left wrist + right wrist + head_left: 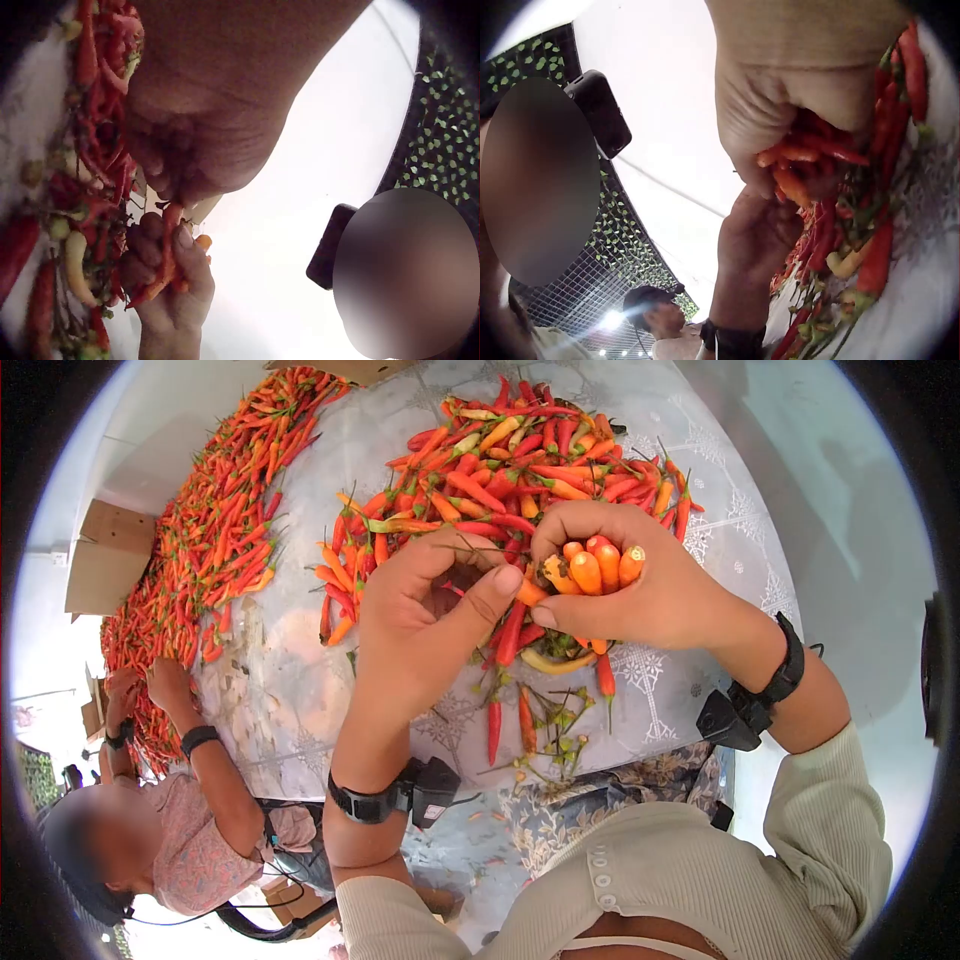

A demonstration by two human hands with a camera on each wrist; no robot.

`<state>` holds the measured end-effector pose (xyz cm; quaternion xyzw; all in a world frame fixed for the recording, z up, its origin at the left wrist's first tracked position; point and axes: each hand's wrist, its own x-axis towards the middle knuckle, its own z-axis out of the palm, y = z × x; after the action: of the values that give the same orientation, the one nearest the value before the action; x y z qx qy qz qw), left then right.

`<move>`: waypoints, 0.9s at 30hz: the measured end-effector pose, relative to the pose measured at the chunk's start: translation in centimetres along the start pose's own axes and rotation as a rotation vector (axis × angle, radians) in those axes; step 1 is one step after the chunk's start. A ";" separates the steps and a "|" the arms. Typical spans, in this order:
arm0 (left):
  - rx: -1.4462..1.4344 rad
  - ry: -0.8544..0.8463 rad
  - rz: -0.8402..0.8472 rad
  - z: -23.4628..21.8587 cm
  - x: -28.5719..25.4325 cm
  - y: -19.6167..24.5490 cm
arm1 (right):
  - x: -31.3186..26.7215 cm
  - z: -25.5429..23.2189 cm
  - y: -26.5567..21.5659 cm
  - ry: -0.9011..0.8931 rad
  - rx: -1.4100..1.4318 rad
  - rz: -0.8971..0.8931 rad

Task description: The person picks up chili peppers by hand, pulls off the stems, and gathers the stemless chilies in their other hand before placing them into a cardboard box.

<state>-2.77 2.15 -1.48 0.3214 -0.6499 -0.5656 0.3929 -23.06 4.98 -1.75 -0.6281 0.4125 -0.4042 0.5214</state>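
My right hand grips a bunch of chili peppers, their blunt orange ends showing above the curled fingers and thumb. Against it, my left hand pinches one orange chili pepper at its stem end, thumb against forefinger. The left wrist view shows that orange-red pepper running from the left fingertips down into the right hand. From the right wrist view, several pepper tips poke out below the right hand. Both hands are over a loose pile of red and orange peppers.
Plucked green stems and a curved yellow pepper lie near the table's front edge. A long heap of peppers covers the left side, where another person's hands reach in. A cardboard box stands beyond it.
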 end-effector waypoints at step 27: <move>-0.357 -0.102 -0.060 -0.8 0.0 0.3 | 0.0 -0.3 0.0 -0.041 0.127 -0.130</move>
<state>-2.01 1.81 -1.10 0.2365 -0.5484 -0.6991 0.3932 -23.39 4.92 -1.66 -0.6274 0.3339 -0.4494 0.5412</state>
